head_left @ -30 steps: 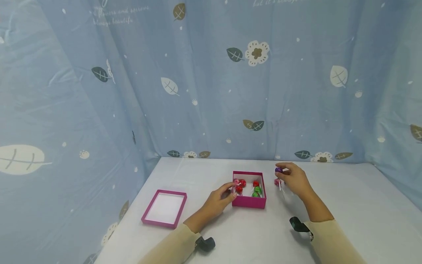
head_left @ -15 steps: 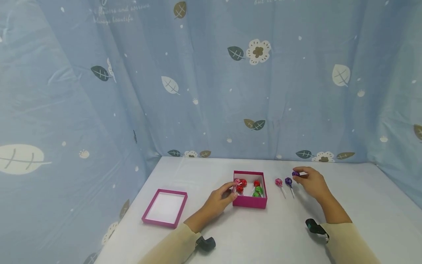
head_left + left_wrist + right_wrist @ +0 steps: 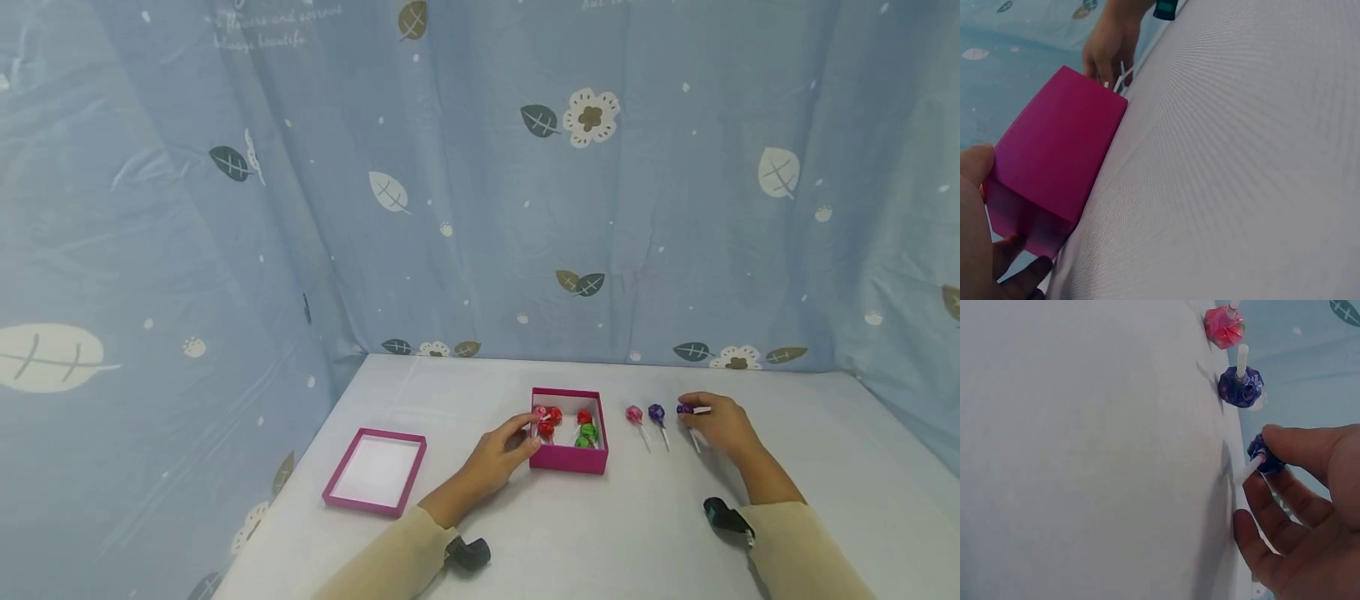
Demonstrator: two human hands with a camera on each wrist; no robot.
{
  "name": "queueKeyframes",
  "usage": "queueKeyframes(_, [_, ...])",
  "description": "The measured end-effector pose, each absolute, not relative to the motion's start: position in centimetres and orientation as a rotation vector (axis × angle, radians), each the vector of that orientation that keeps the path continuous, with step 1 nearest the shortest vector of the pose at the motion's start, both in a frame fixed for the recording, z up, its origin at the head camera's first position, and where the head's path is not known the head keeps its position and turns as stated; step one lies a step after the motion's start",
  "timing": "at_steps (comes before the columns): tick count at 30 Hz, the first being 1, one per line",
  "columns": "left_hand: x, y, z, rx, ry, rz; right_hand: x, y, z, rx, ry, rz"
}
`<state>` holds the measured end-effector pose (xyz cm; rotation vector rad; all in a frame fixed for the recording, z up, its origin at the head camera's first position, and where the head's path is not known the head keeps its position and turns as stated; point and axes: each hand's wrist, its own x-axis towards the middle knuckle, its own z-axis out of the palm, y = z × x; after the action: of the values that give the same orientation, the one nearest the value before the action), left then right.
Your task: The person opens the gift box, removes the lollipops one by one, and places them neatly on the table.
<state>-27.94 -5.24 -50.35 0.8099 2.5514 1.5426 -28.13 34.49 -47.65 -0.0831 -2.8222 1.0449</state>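
Note:
My right hand (image 3: 722, 423) pinches a purple-wrapped lollipop (image 3: 1262, 450) by its head between thumb and fingers, low over the table. Its white stick points toward the near side. Another short white stick shows beside these fingers in the head view; where it belongs I cannot tell. Left of that hand lie a second purple lollipop (image 3: 657, 412) and a pink lollipop (image 3: 634, 413), side by side. My left hand (image 3: 491, 457) holds the left side of a magenta box (image 3: 567, 459), thumb near the rim, fingers against the side wall. Inside are red lollipops (image 3: 553, 415) and green lollipops (image 3: 588, 432).
A magenta-rimmed box lid (image 3: 366, 508) lies on the white table (image 3: 480, 383) to the left of the box. A blue patterned curtain (image 3: 480, 208) hangs behind and at the left. Dark wrist devices (image 3: 726, 517) sit at both sleeves.
My right hand has moved to the right and lowered the purple lollipop toward the table, past the pink one and the other purple one. My left hand stays on the box.

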Motion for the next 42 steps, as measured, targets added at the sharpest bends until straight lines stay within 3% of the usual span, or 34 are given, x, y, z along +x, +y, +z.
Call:
queueKeyframes(31, [-27.7, -5.3, -49.8, 0.807, 2.558, 1.529, -28.0, 34.2, -47.0, -0.134, -2.859, 1.001])
queueKeyframes(42, [-27.8, -5.3, -49.9, 0.806, 2.560, 1.531, -26.3, 30.1, -44.5, -0.078, -2.769, 1.105])
